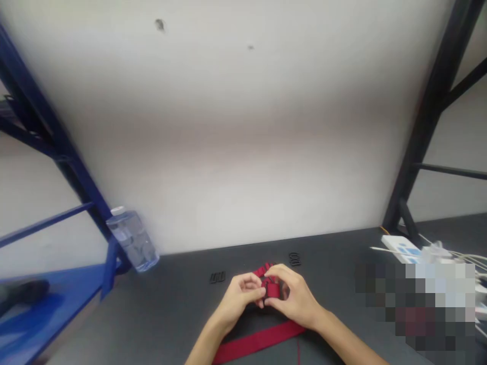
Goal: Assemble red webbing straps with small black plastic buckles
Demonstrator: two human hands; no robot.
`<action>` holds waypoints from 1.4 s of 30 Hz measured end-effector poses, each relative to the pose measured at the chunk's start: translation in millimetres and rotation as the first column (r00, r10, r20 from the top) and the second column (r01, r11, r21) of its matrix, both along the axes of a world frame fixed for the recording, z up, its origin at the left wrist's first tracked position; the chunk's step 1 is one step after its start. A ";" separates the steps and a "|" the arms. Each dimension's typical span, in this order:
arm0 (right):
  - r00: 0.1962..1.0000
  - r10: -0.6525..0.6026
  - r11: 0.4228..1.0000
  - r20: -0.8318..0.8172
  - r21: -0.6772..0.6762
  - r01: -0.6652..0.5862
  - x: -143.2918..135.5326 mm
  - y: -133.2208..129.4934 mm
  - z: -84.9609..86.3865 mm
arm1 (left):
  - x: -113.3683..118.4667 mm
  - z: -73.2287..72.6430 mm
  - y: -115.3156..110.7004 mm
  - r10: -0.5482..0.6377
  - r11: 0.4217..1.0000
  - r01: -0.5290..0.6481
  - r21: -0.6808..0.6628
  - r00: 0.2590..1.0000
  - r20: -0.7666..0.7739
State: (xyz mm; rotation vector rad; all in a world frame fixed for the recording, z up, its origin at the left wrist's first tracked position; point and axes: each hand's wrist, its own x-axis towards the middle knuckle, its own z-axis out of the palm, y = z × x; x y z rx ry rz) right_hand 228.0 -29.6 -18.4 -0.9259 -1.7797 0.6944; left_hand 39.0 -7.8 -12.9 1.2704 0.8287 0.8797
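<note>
I see both hands meeting over a bunched-up length of red woven webbing strap, and each grip is closed on it: my left hand pinches the folded part from the left with fingers curled in, while my right hand wraps over it from the right, thumb and fingertips pressed to the red bundle. The folded part sits between the two hands, low in the middle of the view and just above the dark grey surface; whether it touches the surface I cannot tell. From the bundle the rest of the strap runs back towards me, lying flat on the surface under my right wrist as a wide red band. Just beyond the hands lie two small black plastic slide buckles, one to the left and one to the right, both apart from the strap. Further left, a clear plastic water bottle stands by the blue metal rack frame, at the edge of the surface. At the far right, a white power strip with pale cables rests beside a black metal upright. A plain off-white wall fills the background.
</note>
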 end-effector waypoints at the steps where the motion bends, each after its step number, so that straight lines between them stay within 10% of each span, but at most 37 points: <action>1: 1.000 -0.004 0.999 0.020 0.037 0.003 0.4 -0.1 0.0 | 0.6 -0.6 -0.4 0.000 1.000 0.000 0.000 1.000 0.002; 34: 0.888 -0.121 0.992 0.444 0.073 0.098 26.1 27.6 -23.1 | -42.2 -4.7 20.7 0.113 0.994 -0.074 0.086 0.731 -0.673; 38: 0.905 -0.123 0.992 0.406 0.015 0.128 24.2 33.2 -33.2 | -39.5 -1.5 17.8 0.235 0.955 -0.028 0.295 0.678 -0.697; 42: 0.925 -0.116 0.989 0.362 -0.047 0.142 25.1 34.6 -37.9 | -37.3 1.3 16.2 0.458 0.793 0.028 0.608 0.630 -0.627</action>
